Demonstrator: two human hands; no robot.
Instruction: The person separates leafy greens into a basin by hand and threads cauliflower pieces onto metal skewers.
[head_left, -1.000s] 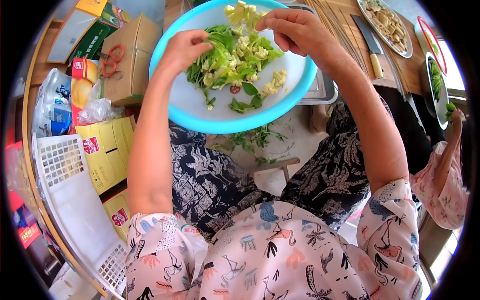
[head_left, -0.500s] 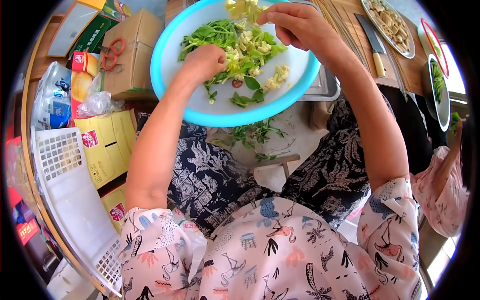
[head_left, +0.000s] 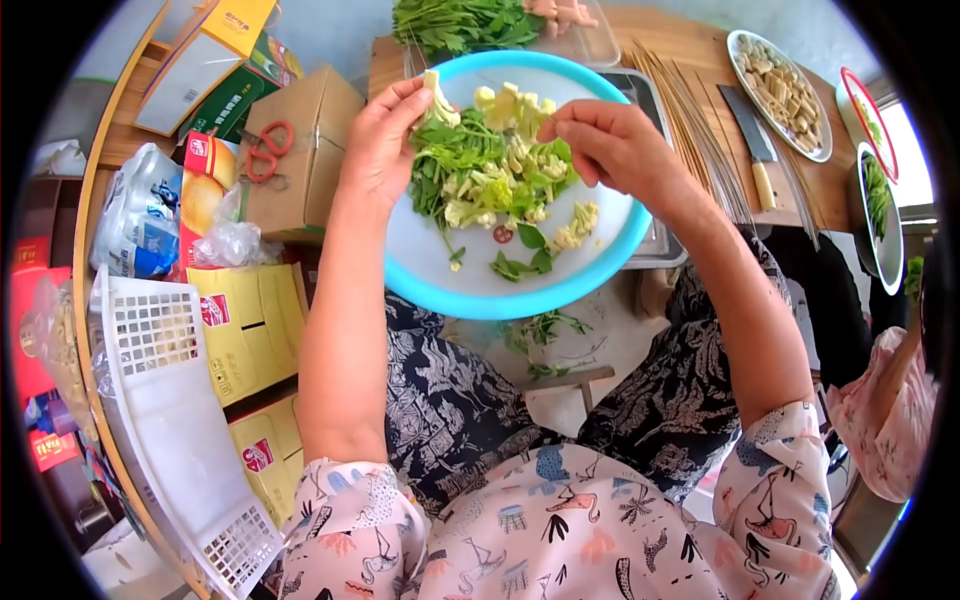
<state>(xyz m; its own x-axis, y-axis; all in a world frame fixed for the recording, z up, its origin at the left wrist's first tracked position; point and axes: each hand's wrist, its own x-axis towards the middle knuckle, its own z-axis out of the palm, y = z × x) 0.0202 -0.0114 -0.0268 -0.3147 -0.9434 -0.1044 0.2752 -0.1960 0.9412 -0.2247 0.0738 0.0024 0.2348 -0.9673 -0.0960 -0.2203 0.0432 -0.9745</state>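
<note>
A blue-rimmed basin [head_left: 440, 298] holds leafy greens [head_left: 450, 165] and cauliflower pieces [head_left: 577, 225]. Over its left side, my left hand [head_left: 388, 140] pinches a pale cauliflower floret [head_left: 437, 104] between thumb and fingers. On the right, my right hand [head_left: 615, 145] has its fingers closed at the end of a skewer of cauliflower [head_left: 513, 108], whose pieces hang above the greens. The skewer's stick itself is mostly hidden by the hand and the pieces.
Thin skewers [head_left: 690, 130], a knife [head_left: 747, 125] and a plate of food pieces [head_left: 780, 95] lie at the right. Behind the basin is a heap of greens [head_left: 465, 25]. Scissors [head_left: 266, 152] rest against a cardboard box [head_left: 310, 190] on the left. A person's arm [head_left: 893, 385] shows far right.
My left hand went down into the greens, then rose to the basin's left side with a floret. My right hand stays near the skewered cauliflower. The view has shifted, showing more behind the basin.
</note>
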